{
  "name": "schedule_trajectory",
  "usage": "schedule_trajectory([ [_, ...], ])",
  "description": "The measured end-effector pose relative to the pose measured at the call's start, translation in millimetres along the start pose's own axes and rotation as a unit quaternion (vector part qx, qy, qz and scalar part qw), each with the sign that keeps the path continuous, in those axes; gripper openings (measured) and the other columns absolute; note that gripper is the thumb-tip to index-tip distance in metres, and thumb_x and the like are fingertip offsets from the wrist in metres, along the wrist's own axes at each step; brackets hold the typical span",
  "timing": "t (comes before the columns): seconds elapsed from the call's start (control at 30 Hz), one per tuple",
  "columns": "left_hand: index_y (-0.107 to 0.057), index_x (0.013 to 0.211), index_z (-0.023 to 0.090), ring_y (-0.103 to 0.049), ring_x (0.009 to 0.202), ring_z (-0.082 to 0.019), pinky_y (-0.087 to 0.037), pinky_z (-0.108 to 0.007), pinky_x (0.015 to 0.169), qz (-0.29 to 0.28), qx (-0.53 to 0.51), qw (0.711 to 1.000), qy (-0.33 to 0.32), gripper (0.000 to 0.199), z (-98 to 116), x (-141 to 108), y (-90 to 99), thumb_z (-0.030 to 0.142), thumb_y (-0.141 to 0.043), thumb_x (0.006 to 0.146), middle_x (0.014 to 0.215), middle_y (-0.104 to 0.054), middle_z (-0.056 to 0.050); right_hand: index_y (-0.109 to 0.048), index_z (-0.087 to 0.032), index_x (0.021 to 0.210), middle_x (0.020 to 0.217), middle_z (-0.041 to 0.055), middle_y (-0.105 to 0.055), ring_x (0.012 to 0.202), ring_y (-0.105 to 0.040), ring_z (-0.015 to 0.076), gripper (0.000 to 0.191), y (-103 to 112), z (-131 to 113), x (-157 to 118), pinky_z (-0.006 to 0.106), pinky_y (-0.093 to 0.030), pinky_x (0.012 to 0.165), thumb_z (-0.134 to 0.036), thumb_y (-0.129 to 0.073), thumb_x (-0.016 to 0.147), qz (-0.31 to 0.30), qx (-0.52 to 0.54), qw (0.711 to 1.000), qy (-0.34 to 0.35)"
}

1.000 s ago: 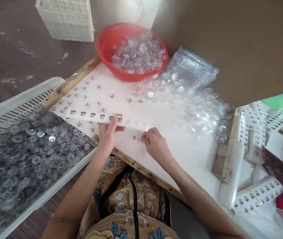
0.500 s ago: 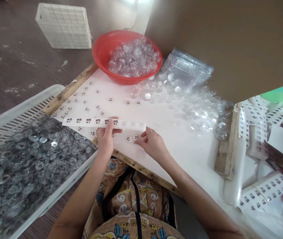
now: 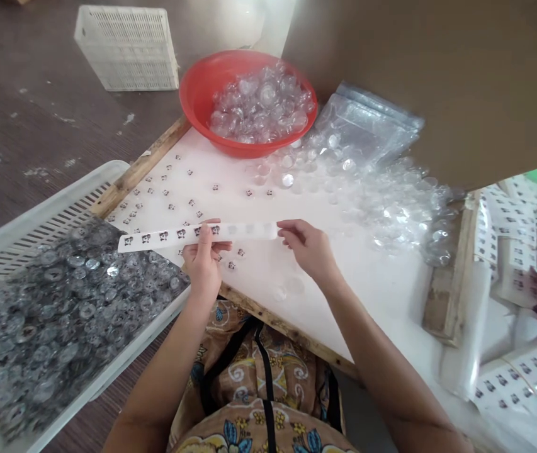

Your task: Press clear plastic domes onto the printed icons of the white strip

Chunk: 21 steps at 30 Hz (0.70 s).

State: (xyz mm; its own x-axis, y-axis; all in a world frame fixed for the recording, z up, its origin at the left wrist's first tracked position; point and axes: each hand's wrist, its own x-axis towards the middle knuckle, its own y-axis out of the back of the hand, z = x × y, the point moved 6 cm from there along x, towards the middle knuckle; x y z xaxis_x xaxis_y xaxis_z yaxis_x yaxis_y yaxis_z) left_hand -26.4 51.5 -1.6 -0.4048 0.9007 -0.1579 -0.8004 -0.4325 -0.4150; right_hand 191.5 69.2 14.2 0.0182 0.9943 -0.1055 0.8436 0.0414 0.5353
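Pinched between thumb and fingers, the left hand (image 3: 202, 264) holds a long white sticker strip (image 3: 197, 234) near its middle, keeping it level just above the white work board (image 3: 344, 270). The strip's left half carries small dark printed stickers in a row; its right half looks bare, probably already peeled. The right hand (image 3: 308, 248) has its fingertips loosely curled at the strip's right end, touching or almost touching it; whether they grip it cannot be told. Held this way, the strip appears braced at the middle so the free hand can work its end.

Small printed stickers (image 3: 169, 189) lie spaced apart across the board's left side, seemingly laid out singly so each can be reached. Just behind the board's far corner sits a red bowl (image 3: 197, 94) full of clear plastic domes (image 3: 261, 104), with more loose domes (image 3: 391, 201) and clear plastic bags (image 3: 367, 129) spilled to the right. A white slotted crate (image 3: 36, 207) at the left holds many finished clear discs (image 3: 60, 302). Bundled sticker strips (image 3: 514, 371) lie at the far right, and an upturned white basket (image 3: 129, 47) stands on the floor.
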Motion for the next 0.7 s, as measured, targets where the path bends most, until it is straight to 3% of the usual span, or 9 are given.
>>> schedule_trajectory([
  [0.1, -0.071, 0.09, 0.019, -0.06, 0.048, -0.01, -0.048, -0.02, 0.047, 0.008, 0.0, 1.0, -0.001, 0.037, -0.6, 1.8, 0.5, 0.054, -0.066, 0.081, 0.069, -0.068, -0.001, -0.068, -0.019, 0.1, 0.087, 0.0046, -0.07, 0.073, -0.063, 0.0149, 0.018, -6.4, -7.4, -14.5, 0.027, -0.051, 0.068, -0.025, -0.06, 0.086, -0.035, -0.031, 0.997, 0.054],
  [0.23, -0.071, 0.09, 0.019, -0.06, 0.047, -0.009, -0.047, -0.02, 0.048, 0.009, 0.004, 1.0, -0.003, 0.036, -1.2, 2.1, -0.3, 0.053, -0.067, 0.08, 0.066, -0.068, -0.001, -0.065, -0.019, 0.111, 0.099, 0.0064, -0.065, 0.076, -0.063, 0.0147, 0.025, -56.3, -29.2, -37.9, 0.028, -0.051, 0.072, -0.022, -0.065, 0.086, -0.138, -0.142, 0.969, 0.146],
  [0.33, -0.071, 0.09, 0.018, -0.059, 0.046, -0.01, -0.046, -0.02, 0.048, 0.01, 0.011, 1.0, -0.011, 0.037, -0.7, 1.1, -0.1, 0.054, -0.067, 0.08, 0.063, -0.066, 0.0, -0.063, -0.02, 0.114, 0.103, 0.0089, -0.061, 0.088, -0.064, 0.0196, 0.025, -81.4, -38.4, -42.5, 0.029, -0.052, 0.073, -0.024, -0.062, 0.089, -0.157, -0.247, 0.942, 0.162],
  [0.4, -0.072, 0.09, 0.018, -0.059, 0.046, -0.01, -0.046, -0.02, 0.048, 0.012, 0.009, 1.0, -0.017, 0.036, -0.3, 0.4, 0.2, 0.053, -0.068, 0.08, 0.063, -0.066, 0.0, -0.064, -0.019, 0.112, 0.103, 0.0097, -0.061, 0.092, -0.064, 0.0213, 0.021, -87.3, -40.5, -41.9, 0.029, -0.052, 0.074, -0.024, -0.059, 0.092, -0.166, -0.277, 0.933, 0.162],
  [0.57, -0.073, 0.089, 0.019, -0.059, 0.046, -0.01, -0.046, -0.02, 0.048, 0.009, 0.021, 1.0, -0.017, 0.034, -1.6, -0.6, 1.9, 0.052, -0.066, 0.082, 0.06, -0.065, 0.0, -0.053, -0.019, 0.131, 0.103, 0.0088, -0.067, 0.089, -0.065, 0.0206, 0.041, -70.0, -42.6, -53.0, 0.031, -0.052, 0.076, -0.016, -0.058, 0.09, -0.174, -0.239, 0.943, 0.153],
  [0.63, -0.073, 0.09, 0.019, -0.061, 0.047, -0.011, -0.047, -0.02, 0.049, -0.007, 0.042, 0.999, -0.008, 0.035, -3.8, -1.3, 1.4, 0.052, -0.065, 0.083, 0.06, -0.066, 0.0, -0.059, -0.019, 0.124, 0.097, 0.0069, -0.069, 0.084, -0.066, 0.0192, 0.032, -52.7, -51.4, -61.4, 0.031, -0.052, 0.074, -0.018, -0.054, 0.093, -0.164, -0.192, 0.952, 0.175],
  [0.7, -0.074, 0.093, 0.019, -0.063, 0.049, -0.012, -0.049, -0.021, 0.05, -0.05, 0.065, 0.997, 0.011, 0.036, -7.1, -3.1, -2.6, 0.052, -0.064, 0.084, 0.061, -0.067, -0.001, -0.065, -0.021, 0.112, 0.093, 0.0063, -0.069, 0.084, -0.065, 0.0184, 0.022, -28.9, -65.6, -63.5, 0.031, -0.052, 0.075, -0.022, -0.05, 0.096, -0.103, -0.142, 0.962, 0.211],
])
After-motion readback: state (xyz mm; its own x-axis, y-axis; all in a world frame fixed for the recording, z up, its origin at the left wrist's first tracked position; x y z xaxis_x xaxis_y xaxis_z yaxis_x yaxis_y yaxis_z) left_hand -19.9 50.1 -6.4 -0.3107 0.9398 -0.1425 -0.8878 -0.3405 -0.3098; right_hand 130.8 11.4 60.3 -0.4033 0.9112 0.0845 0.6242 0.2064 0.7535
